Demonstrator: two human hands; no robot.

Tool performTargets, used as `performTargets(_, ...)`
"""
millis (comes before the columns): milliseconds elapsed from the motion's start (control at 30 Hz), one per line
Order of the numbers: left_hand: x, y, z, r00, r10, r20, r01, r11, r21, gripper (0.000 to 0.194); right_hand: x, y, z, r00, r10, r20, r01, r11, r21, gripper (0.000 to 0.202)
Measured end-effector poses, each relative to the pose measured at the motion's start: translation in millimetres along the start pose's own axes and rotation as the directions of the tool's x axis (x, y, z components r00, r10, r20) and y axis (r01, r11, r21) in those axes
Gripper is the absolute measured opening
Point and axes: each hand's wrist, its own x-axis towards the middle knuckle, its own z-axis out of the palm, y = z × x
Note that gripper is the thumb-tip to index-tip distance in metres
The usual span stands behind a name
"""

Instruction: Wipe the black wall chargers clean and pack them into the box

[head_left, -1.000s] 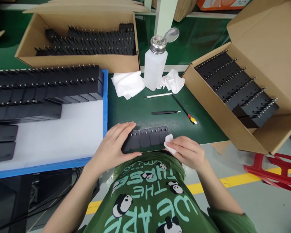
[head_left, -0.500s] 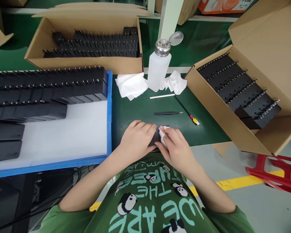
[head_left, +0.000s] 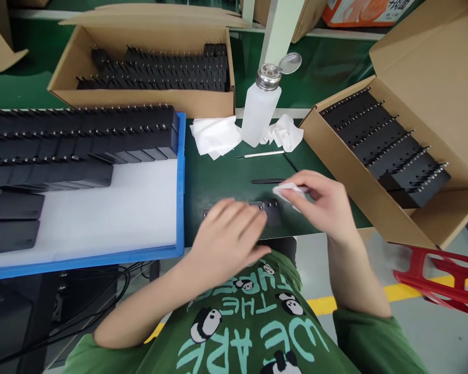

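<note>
My right hand (head_left: 325, 202) pinches a crumpled white wipe (head_left: 286, 191) above the table, apart from the black parts. Palm down, my left hand (head_left: 234, 234) has its fingers stretched and its thumb apart; it is slightly blurred. Beneath and beside it lies a black boxy part (head_left: 272, 210) with small studs at its upper edge, partly hidden by the hand. Just beyond, black tweezers (head_left: 265, 181) rest on the green table, their tip covered by my right hand. A thin white stick-like tool (head_left: 263, 154) lies farther back.
A blue-rimmed tray (head_left: 181, 182) with rows of black parts is at left. Cardboard boxes of similar parts stand behind (head_left: 148, 97) and at right (head_left: 345, 171). A white pump bottle (head_left: 261, 111) stands between folded wipes (head_left: 216, 136) and a crumpled wipe (head_left: 287, 132).
My right hand has lifted off the black part and moved right with the wipe. My left hand has loosened from the part, its fingers now stretched over it. The view has shifted slightly.
</note>
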Motion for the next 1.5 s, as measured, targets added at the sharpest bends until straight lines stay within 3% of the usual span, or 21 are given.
performTargets(67,-10,9,8.9,0.989,0.148,-0.013,-0.148,0.989,-0.026,0.032,29,11,1,0.953,-0.033,0.301,0.007,0.996,0.087,0.011)
performTargets(133,-18,15,24.2,0.981,0.194,0.005,-0.194,0.981,-0.028,0.033,56,19,7,0.795,-0.077,0.601,-0.007,0.991,0.137,0.013)
performTargets(200,-24,16,38.7,0.987,0.160,0.012,-0.160,0.987,-0.029,0.036,79,22,13,0.607,-0.082,0.790,-0.033,0.991,0.128,0.013)
performTargets(333,-25,14,47.8,0.992,0.125,-0.004,-0.125,0.990,-0.062,0.033,108,12,23,0.337,-0.066,0.939,0.064,0.997,0.047,0.005)
performTargets(400,-23,14,45.0,0.993,0.122,-0.003,-0.122,0.991,-0.064,0.032,114,4,25,0.256,-0.032,0.966,0.165,0.986,-0.011,0.007)
performTargets(433,-23,14,43.3,0.993,0.120,-0.002,-0.120,0.991,-0.066,0.032,115,1,26,0.239,-0.005,0.971,0.213,0.976,-0.048,0.010)
performTargets(500,-22,15,40.6,0.993,0.120,0.002,-0.120,0.990,-0.072,0.032,115,-4,27,0.269,0.036,0.963,0.308,0.943,-0.122,0.017)
performTargets(600,-22,15,39.2,0.992,0.124,0.009,-0.122,0.989,-0.089,0.033,113,-6,25,0.424,-0.013,0.905,0.395,0.902,-0.173,0.024)
performTargets(667,-22,15,39.3,0.992,0.124,0.013,-0.122,0.988,-0.095,0.033,114,-5,24,0.463,-0.077,0.883,0.372,0.921,-0.115,0.023)
performTargets(700,-22,15,39.5,0.992,0.125,0.015,-0.123,0.988,-0.098,0.033,114,-5,25,0.441,-0.097,0.892,0.345,0.936,-0.069,0.022)
performTargets(800,-22,14,39.4,0.991,0.128,0.025,-0.125,0.987,-0.103,0.033,117,-8,33,0.308,-0.102,0.946,0.300,0.954,0.005,0.019)
performTargets(900,-22,14,38.6,0.992,0.123,0.028,-0.120,0.987,-0.110,0.033,117,-13,43,0.262,-0.039,0.964,0.333,0.941,-0.053,0.024)
performTargets(967,-22,14,38.0,0.992,0.121,0.028,-0.116,0.986,-0.121,0.034,117,-14,46,0.276,-0.015,0.961,0.374,0.923,-0.093,0.025)
performTargets(1067,-22,14,37.7,0.993,0.118,0.025,-0.113,0.984,-0.141,0.035,119,-10,43,0.382,-0.066,0.922,0.402,0.910,-0.101,0.024)
performTargets(1133,-23,14,38.0,0.993,0.116,0.027,-0.110,0.982,-0.154,0.035,121,-8,39,0.378,-0.097,0.921,0.348,0.936,-0.044,0.022)
performTargets(1233,-24,13,38.6,0.992,0.124,0.033,-0.116,0.978,-0.172,0.037,123,-10,38,0.219,-0.065,0.974,0.250,0.968,0.008,0.016)
performTargets(1333,-25,13,39.8,0.991,0.132,0.034,-0.124,0.977,-0.175,0.037,124,-14,43,0.143,0.009,0.990,0.289,0.956,-0.051,0.016)
performTargets(1367,-24,13,40.3,0.991,0.132,0.034,-0.124,0.977,-0.172,0.037,124,-14,45,0.147,0.017,0.989,0.311,0.948,-0.062,0.017)
performTargets(1400,-24,13,40.8,0.991,0.128,0.035,-0.120,0.978,-0.169,0.036,124,-13,45,0.180,0.011,0.984,0.333,0.940,-0.072,0.017)
performTargets(1500,-22,13,38.7,0.992,0.123,0.011,-0.119,0.979,-0.168,0.036,125,-6,41,0.359,-0.067,0.931,0.331,0.942,-0.060,0.015)
